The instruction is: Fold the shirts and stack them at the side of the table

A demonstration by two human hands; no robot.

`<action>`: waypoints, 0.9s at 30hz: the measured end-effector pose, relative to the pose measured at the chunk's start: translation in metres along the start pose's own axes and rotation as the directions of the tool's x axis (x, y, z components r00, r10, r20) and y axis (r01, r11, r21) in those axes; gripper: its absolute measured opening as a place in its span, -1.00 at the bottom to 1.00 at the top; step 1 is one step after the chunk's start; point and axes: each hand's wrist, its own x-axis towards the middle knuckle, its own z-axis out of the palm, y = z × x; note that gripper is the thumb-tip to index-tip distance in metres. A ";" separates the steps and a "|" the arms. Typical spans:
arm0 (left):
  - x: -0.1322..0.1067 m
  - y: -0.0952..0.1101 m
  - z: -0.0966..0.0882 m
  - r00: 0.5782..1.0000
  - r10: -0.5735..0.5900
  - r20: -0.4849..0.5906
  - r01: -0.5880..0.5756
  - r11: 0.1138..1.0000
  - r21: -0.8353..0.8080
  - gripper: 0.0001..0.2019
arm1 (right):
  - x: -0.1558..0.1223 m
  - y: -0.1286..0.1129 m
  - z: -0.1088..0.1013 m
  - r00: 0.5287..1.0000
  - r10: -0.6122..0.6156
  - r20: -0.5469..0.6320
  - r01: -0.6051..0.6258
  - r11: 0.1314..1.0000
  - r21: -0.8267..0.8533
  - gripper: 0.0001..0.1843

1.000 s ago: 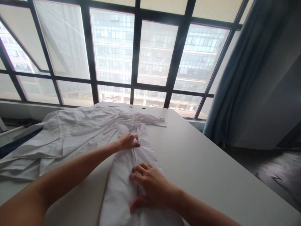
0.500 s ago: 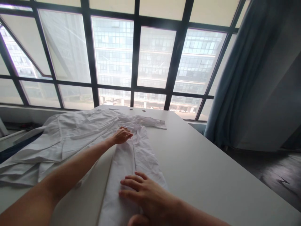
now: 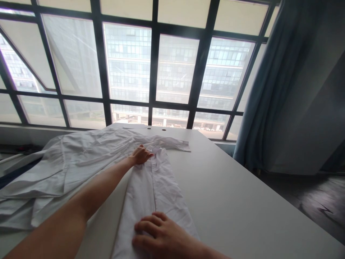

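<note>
A white garment, apparently a long shirt or coat, lies wrinkled over the left part of the white table. One long panel of it, perhaps a sleeve, stretches towards me with a seam along its length. At the panel's far end my left hand rests with its fingers curled in on the cloth. My right hand lies palm down on the near part of the panel, fingers slightly bent and apart. Another narrow piece of the garment reaches right beyond my left hand.
The white table extends to the right and ends in a slanting edge. Two dark holes are near its far edge. Behind it stands a wall of dark-framed windows, with a blue-grey curtain at the right.
My right hand has slid along the cloth towards me. My left hand stays at the same spot, its fingers now more curled. The view has shifted slightly.
</note>
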 end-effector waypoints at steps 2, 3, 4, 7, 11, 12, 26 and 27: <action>-0.004 -0.007 0.001 0.998 -0.047 -0.041 0.046 0.999 -0.016 -0.59 | 0.000 0.001 0.005 1.000 -0.004 -0.005 0.004 1.000 -0.011 -0.75; -0.007 -0.013 0.000 0.996 -0.071 -0.059 0.070 0.997 -0.016 -0.61 | 0.000 0.001 0.006 1.000 -0.003 -0.006 0.003 1.000 -0.011 -0.75; -0.010 -0.020 -0.001 0.991 -0.111 -0.073 0.109 0.994 -0.027 -0.62 | 0.000 0.001 0.006 1.000 -0.001 -0.003 0.001 1.000 -0.006 -0.75; -0.017 -0.048 -0.009 0.951 -0.300 -0.079 0.289 0.949 -0.129 -0.63 | 0.000 -0.001 0.000 1.000 0.013 0.012 -0.013 1.000 0.024 -0.74; -0.022 -0.080 -0.017 0.903 -0.422 0.082 0.429 0.870 -0.241 -0.67 | -0.001 -0.006 -0.011 0.999 0.031 0.031 -0.033 0.997 0.066 -0.70; -0.023 -0.084 -0.017 0.894 -0.426 0.141 0.448 0.858 -0.251 -0.68 | -0.001 -0.007 -0.013 0.999 0.031 0.038 -0.033 0.997 0.069 -0.69; -0.002 -0.073 0.000 0.836 -0.515 0.191 0.547 0.813 -0.199 -0.74 | 0.000 0.000 0.003 1.000 -0.011 -0.021 0.011 1.000 0.014 -0.76; -0.001 -0.069 0.001 0.842 -0.515 0.163 0.539 0.821 -0.188 -0.76 | 0.000 0.000 0.005 0.999 -0.015 -0.030 0.015 1.000 0.010 -0.76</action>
